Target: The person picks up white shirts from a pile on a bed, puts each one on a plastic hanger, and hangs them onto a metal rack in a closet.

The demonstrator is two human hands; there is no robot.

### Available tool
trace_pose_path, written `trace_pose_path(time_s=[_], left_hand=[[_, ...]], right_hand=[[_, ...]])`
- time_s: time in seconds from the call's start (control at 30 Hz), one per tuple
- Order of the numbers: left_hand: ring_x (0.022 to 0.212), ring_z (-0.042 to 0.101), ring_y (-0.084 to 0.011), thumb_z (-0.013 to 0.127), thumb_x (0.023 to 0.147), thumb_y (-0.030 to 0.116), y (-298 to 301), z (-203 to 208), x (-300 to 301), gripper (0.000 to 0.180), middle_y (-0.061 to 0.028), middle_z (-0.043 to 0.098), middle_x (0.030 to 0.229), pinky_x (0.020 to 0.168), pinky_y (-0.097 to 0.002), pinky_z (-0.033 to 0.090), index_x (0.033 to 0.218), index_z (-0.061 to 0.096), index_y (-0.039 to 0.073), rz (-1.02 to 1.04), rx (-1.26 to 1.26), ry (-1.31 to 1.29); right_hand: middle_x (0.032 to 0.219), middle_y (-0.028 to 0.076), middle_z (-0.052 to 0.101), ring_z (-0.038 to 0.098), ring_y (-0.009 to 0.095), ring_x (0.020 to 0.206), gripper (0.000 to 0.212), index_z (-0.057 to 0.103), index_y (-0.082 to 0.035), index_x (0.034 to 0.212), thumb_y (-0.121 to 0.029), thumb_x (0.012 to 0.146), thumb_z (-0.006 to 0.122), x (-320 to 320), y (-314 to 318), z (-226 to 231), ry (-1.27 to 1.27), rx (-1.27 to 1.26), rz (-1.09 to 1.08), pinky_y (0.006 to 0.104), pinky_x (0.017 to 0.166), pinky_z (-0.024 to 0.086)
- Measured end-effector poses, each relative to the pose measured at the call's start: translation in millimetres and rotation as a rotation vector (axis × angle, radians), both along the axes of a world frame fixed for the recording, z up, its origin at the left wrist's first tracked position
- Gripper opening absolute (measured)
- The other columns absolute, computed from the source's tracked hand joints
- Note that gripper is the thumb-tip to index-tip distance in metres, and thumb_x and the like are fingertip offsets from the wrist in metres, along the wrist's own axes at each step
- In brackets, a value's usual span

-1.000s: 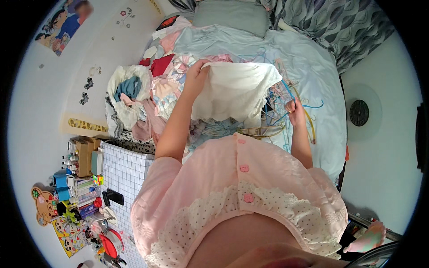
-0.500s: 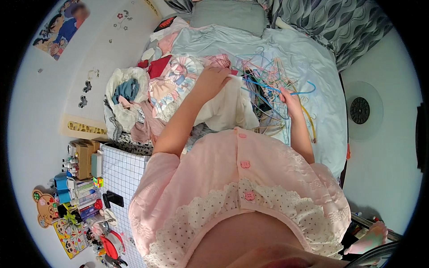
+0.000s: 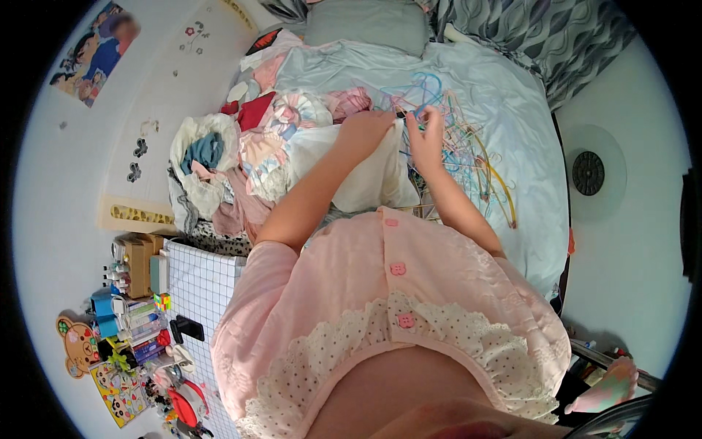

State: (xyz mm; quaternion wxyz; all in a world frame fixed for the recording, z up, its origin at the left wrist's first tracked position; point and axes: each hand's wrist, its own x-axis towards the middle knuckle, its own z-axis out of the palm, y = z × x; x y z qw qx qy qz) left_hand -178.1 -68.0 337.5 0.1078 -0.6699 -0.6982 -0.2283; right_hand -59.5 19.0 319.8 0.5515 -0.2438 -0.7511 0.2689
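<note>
A white garment (image 3: pixel 368 181) hangs down in front of me from my left hand (image 3: pixel 371 130), whose fingers are closed on its upper edge. Close beside it, my right hand (image 3: pixel 426 140) pinches a blue clothes hanger (image 3: pixel 429 86); the hook points up and away from me. The hanger's lower part is hidden behind my hands and the cloth. To the right, a tangle of coloured hangers (image 3: pixel 462 139) lies on the bed, a yellow one (image 3: pixel 497 174) at its edge.
Left of the white garment lies a heap of clothes (image 3: pixel 287 132), with a white bag (image 3: pixel 218 128) holding cloth. A light blue sheet (image 3: pixel 523 124) covers the bed. On the lower left, a checked tabletop (image 3: pixel 201 274) bears a black phone-like object (image 3: pixel 191 328), books and boxes.
My right hand has brought the blue hanger leftward to the white garment's upper edge, and its hook has swung from pointing right to pointing away. My left hand still holds the garment.
</note>
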Motion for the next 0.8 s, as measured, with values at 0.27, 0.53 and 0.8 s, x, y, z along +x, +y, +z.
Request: trace_pose_path(time_s=[0.27,0.53,0.8], left_hand=[[0.071,0.055,-0.0296,0.049,0.078,0.015,-17,16,0,0.011,-0.011,0.056,0.077,0.058,-0.0391,0.043,0.084,0.05,0.006,0.092,0.16,-0.219],[0.073,0.055,-0.0317,0.051,0.077,0.013,-31,12,5,0.014,-0.0143,0.057,0.078,0.061,-0.04,0.042,0.087,0.053,0.003,0.184,0.228,-0.348],[0.074,0.053,-0.034,0.051,0.077,0.012,-38,2,2,0.016,-0.0166,0.056,0.079,0.062,-0.04,0.041,0.088,0.054,0.002,0.255,0.259,-0.494]], right_hand=[[0.091,0.013,0.045,0.048,0.024,0.078,0.032,0.044,-0.002,0.093,0.004,0.064,0.057,-3,-25,-40,-0.069,-0.12,0.27,0.029,0.065,0.04],[0.1,0.017,0.044,0.044,0.032,0.092,0.039,0.043,0.0,0.101,0.003,0.065,0.057,-2,-44,-64,-0.173,0.138,0.26,0.0358,0.081,0.037],[0.103,0.02,0.046,0.044,0.035,0.098,0.041,0.043,0.004,0.105,-0.006,0.067,0.055,9,-33,-104,-0.379,0.12,0.315,0.041,0.086,0.034]])
